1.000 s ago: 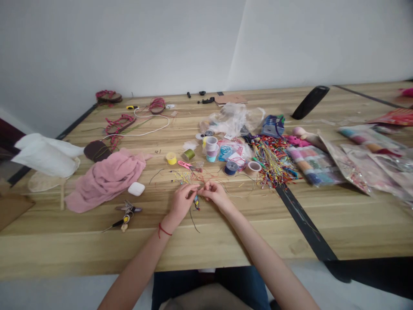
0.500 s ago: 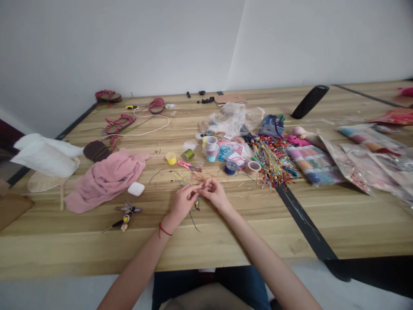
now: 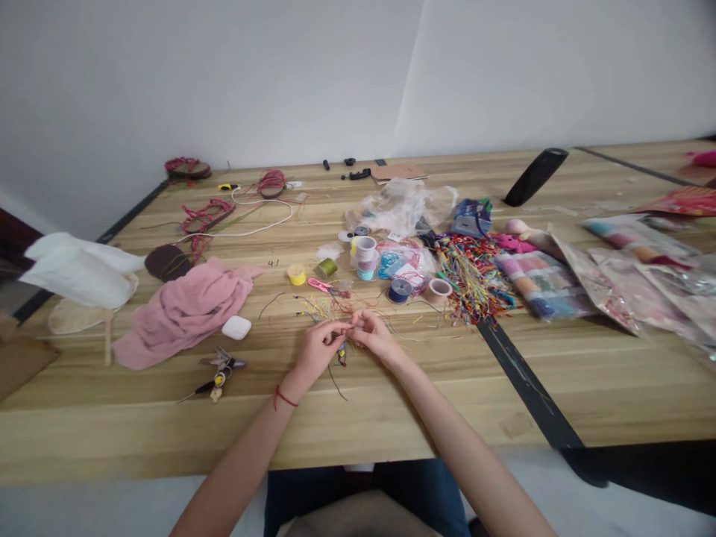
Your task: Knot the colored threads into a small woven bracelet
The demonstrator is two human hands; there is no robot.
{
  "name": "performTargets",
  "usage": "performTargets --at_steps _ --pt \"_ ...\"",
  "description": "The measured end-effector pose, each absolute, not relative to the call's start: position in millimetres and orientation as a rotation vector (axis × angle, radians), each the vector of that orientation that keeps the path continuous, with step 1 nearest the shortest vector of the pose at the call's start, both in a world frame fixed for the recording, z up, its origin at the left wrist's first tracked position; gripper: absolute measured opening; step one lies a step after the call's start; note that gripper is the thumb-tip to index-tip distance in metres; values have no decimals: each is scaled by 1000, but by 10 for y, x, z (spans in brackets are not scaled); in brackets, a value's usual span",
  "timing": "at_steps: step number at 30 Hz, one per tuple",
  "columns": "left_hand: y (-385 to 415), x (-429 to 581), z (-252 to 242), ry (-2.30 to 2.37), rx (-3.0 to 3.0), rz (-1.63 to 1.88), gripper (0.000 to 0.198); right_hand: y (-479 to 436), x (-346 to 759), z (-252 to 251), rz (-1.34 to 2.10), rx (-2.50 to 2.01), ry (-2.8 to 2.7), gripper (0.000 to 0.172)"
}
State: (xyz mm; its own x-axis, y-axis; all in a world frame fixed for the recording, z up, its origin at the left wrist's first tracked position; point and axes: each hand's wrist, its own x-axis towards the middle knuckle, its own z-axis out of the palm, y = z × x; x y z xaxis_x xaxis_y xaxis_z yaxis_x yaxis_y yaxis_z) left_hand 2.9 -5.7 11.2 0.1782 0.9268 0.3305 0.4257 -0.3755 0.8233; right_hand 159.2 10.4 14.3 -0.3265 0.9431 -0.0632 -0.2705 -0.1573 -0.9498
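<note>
My left hand (image 3: 320, 349), with a red string round its wrist, is closed in a pinch over the table. Fingertip to fingertip with it, my right hand (image 3: 376, 339) pinches too. Between them they hold thin cords, mostly hidden by the fingers. A short blue, yellow and red beaded or knotted piece (image 3: 342, 354) hangs under the fingers, and a dark thread (image 3: 337, 382) trails toward me. Just beyond lie loose colored threads (image 3: 313, 307) and pink-handled thread snips (image 3: 318, 286).
Spools of yellow (image 3: 296, 275), green (image 3: 326, 268) and dark blue (image 3: 399, 291) thread stand beyond my hands. A heap of colorful cords (image 3: 475, 280) and packaged beads (image 3: 545, 283) lie right. On the left are a pink cloth (image 3: 184, 313), a white case (image 3: 236, 327) and keys (image 3: 219, 377).
My fingers have shifted only slightly at the pinch; both hands stay together in the same place. Nothing else on the table has visibly moved.
</note>
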Motion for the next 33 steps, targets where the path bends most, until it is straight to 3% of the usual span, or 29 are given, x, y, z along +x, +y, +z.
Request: performTargets --at_steps 11,18,22,28,33 --pt "-55 13 123 1289 1933 1090 27 122 1588 59 1348 -995 -1418 26" --pt "-63 11 99 1320 1914 1068 25 49 1751 251 496 -946 -1987 11" --pt "-65 20 104 1371 1915 1055 33 35 1757 309 191 -877 -2224 15" --pt "-65 17 116 1403 2003 1021 36 18 1660 239 -1 -898 -2296 19" --pt "-69 11 118 1396 2056 1008 33 24 1637 184 34 -915 -2292 19"
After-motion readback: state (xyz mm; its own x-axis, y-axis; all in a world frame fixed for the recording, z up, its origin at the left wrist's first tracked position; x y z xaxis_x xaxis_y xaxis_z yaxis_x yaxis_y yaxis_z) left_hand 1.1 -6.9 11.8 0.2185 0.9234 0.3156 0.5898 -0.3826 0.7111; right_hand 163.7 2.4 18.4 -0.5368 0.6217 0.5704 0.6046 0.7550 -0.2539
